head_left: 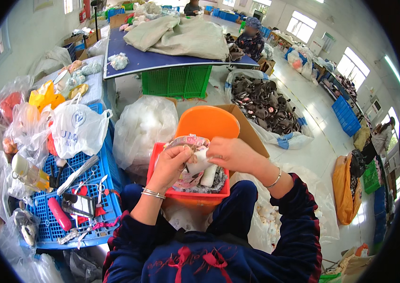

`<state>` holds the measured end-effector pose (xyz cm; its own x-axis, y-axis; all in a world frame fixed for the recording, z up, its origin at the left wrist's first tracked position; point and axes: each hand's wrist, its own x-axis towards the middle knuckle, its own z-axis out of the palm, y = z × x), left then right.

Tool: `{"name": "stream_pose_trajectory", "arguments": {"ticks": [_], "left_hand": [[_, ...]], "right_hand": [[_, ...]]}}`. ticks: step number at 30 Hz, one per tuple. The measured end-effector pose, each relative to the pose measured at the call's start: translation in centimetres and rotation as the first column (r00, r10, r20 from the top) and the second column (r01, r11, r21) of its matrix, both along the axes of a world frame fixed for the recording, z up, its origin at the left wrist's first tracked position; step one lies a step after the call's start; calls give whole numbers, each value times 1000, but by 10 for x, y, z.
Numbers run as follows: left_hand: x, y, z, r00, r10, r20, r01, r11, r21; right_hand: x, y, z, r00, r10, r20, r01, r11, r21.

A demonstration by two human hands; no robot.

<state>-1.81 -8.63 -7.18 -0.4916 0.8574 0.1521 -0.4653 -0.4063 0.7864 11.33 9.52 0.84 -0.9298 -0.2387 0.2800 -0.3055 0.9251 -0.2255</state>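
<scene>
Both left hand (pixel 174 165) and right hand (pixel 234 154) raised around white piece (pixel 199 164); left fingers pinched together; right fingers curled downward, grip unclear.

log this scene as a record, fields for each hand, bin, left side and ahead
left hand: at the white piece, grip unclear
right hand: at its other end, fingertips partly hidden
bin: red bin, below the hands, filled with mixed pieces
left side: blue crate bearing a bottle
ahead: beige sack on blue table
</scene>
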Motion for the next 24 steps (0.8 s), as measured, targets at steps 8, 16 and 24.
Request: {"name": "stream_pose_trajectory", "arguments": {"ticks": [8, 16, 24], "left_hand": [[10, 4, -2, 990, 127, 57, -129, 991, 34], [16, 8, 4, 974, 203, 95, -204, 979, -4], [23, 11, 2, 976, 202, 86, -205, 978, 30]], "right_hand": [[13, -38, -17, 944, -331, -14, 237, 705, -668], [8, -62, -31, 933, -356, 56, 269, 584, -766], [1, -57, -57, 887, -454, -89, 198, 546, -814]]}}
